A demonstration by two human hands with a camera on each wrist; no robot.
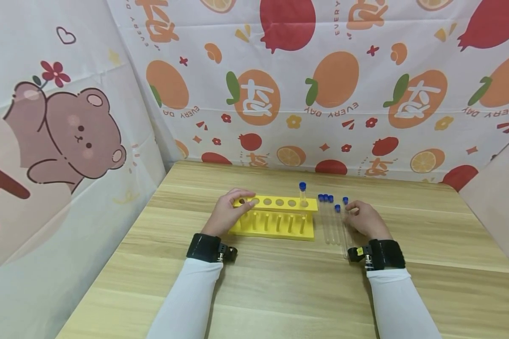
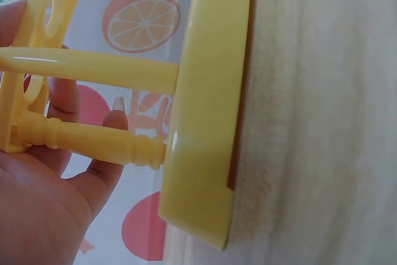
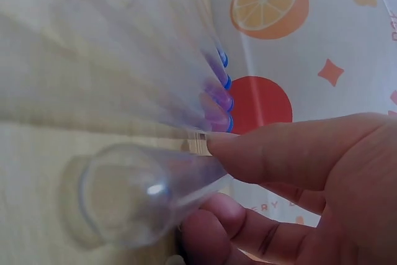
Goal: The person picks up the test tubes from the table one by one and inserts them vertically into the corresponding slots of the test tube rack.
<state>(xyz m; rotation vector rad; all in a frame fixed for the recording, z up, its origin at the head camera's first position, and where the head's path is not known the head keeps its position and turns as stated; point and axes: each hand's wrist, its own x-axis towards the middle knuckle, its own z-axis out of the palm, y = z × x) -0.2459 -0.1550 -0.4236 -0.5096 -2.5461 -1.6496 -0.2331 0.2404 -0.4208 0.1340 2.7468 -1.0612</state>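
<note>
A yellow test tube rack stands on the table, its upper plate pierced by a row of holes and its base set with pegs. My left hand grips the rack's left end, thumb in front and fingers behind the upper plate. One blue-capped test tube stands upright in the rightmost hole. To the right of the rack, my right hand pinches a clear test tube between thumb and fingers. That tube lies along the tabletop, blue cap away from me. Several similar capped tubes lie side by side, left of it.
The wooden table reaches a fruit-printed cloth hung behind it. On the left hangs another cloth with a bear print. Each wrist wears a black strap with a small camera.
</note>
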